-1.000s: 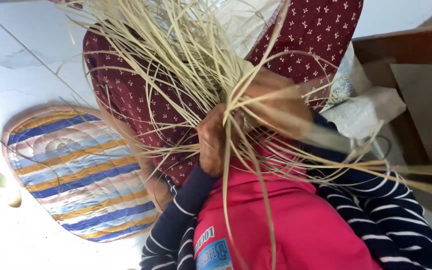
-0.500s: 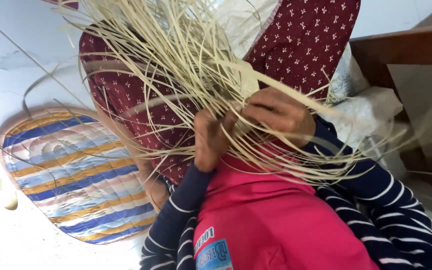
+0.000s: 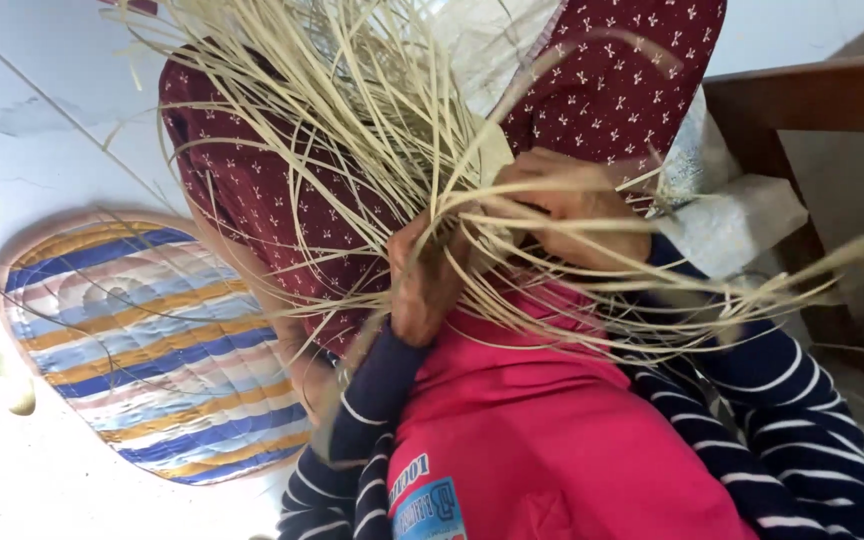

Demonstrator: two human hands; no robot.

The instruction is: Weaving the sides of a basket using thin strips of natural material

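- Left hand (image 3: 422, 285): centre of frame, fingers curled and clenched on a gathered bunch of pale straw strips (image 3: 352, 130); several strands cross over the knuckles and partly hide them.
- Right hand (image 3: 577, 215): just right of centre, slightly higher than the left hand, fingers folded around the same strips where they converge. Outline blurred; exact finger positions cannot be read.
- The two hands sit close together, just beside one another, both at the point where the strips bunch.
- Straw strips: thin, flat, cream-coloured. They fan out from the hands toward the upper left and top of the frame; a second spray runs to the right edge, crossing the right sleeve.
- Sleeves (image 3: 792, 420): navy with thin white stripes, on both forearms, entering from the bottom of the frame.
- Pink garment (image 3: 542, 440): bottom centre, between the sleeves, with a small printed patch at its lower left.
- Maroon cloth with small white motifs (image 3: 252, 200): covers the lap, upper centre, lying behind and under the strips.
- Quilted oval mat (image 3: 142, 340): left of frame, blue, yellow and pink stripes, lying on the pale floor (image 3: 32, 130), apart from the hands.
- Wooden furniture (image 3: 812, 100): upper right, brown; only an edge and a leg show.
- Crumpled pale wrapping (image 3: 732, 215): right of centre, just beside the right hand, against the wooden furniture.
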